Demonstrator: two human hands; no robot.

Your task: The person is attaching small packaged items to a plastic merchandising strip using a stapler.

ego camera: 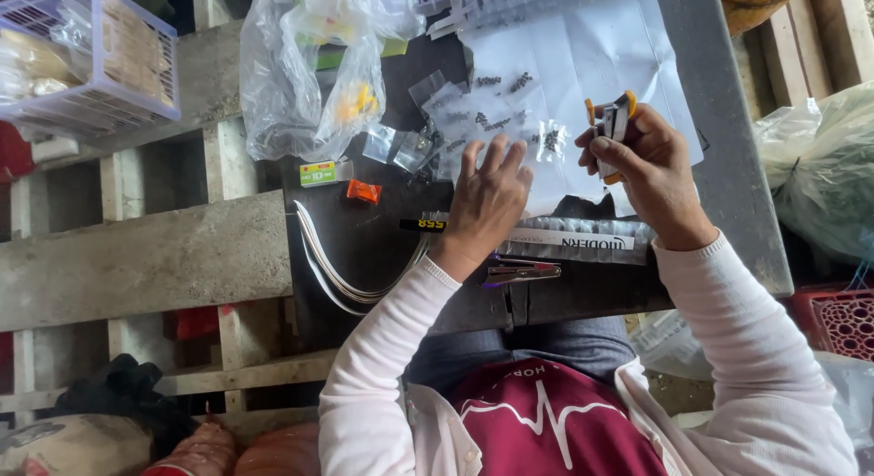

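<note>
My right hand holds a small orange-and-grey tool upright above a white sheet of paper. My left hand lies flat, fingers spread, on the paper's near edge beside several small clear bags of dark little parts. Both arms are in white sleeves. A metal clip tool with a purple tint lies on the dark work board just below my left wrist. Curved white strips rest to the left of that wrist.
A large clear plastic bag with yellow items sits at the board's far left. A small orange piece and a green-yellow packet lie near it. A white wire basket stands far left, a red crate at right.
</note>
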